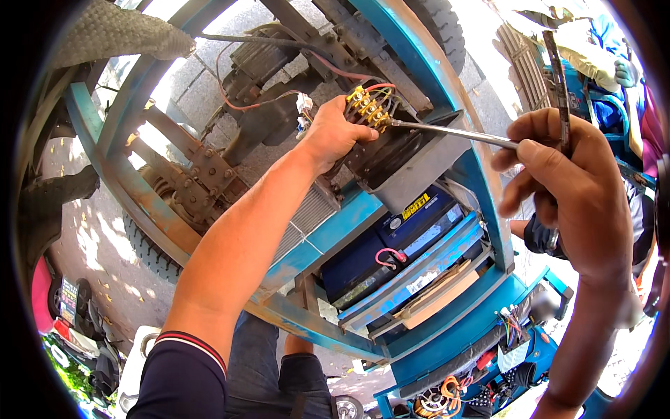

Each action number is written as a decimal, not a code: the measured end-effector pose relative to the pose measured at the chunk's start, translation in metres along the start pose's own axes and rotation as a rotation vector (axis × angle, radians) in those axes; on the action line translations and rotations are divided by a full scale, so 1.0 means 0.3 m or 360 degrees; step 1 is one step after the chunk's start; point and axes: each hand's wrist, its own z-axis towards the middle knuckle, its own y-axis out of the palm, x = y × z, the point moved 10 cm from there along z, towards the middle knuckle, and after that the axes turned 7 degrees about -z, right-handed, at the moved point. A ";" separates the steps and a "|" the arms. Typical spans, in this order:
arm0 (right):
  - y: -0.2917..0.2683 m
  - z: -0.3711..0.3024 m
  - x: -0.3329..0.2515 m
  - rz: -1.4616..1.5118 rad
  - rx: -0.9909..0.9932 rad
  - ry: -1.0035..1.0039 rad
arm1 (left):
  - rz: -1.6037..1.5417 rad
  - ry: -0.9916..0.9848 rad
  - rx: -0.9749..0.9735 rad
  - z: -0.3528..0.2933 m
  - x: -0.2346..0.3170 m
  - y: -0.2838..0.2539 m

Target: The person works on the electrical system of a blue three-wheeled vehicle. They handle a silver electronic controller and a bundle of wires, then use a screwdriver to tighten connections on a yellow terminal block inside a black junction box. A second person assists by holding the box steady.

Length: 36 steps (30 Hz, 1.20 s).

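I have the left hand (335, 133) gripping the yellow terminal block (366, 109) by the grey metal trough (419, 167), the right hand (569, 167) curled round a bar-handled wrench (453, 133), apparently working an end screw (381, 123), so turning calls for square seating.

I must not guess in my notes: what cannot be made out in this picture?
In the head view:
Most fingers of the left hand: behind it and the yellow screw-studded terminal block.
Whether the silver metal rod joins the dark upright metal bar: covered by the right hand.
How the rod meets the block: too small.
Black rubber tyre: cut off by the top edge, partly behind the blue metal frame.
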 end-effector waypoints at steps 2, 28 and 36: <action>0.019 -0.010 0.002 0.0144 0.0005 0.0110 | 0.0045 0.0005 0.0040 0.006 -0.004 -0.016; 0.059 -0.115 -0.180 -0.1429 0.1317 -0.1933 | 0.0186 -0.0085 -0.0183 0.034 -0.032 0.016; 0.072 -0.052 0.009 0.0416 0.1841 -0.1575 | 0.0074 -0.0107 -0.0173 0.016 -0.031 0.012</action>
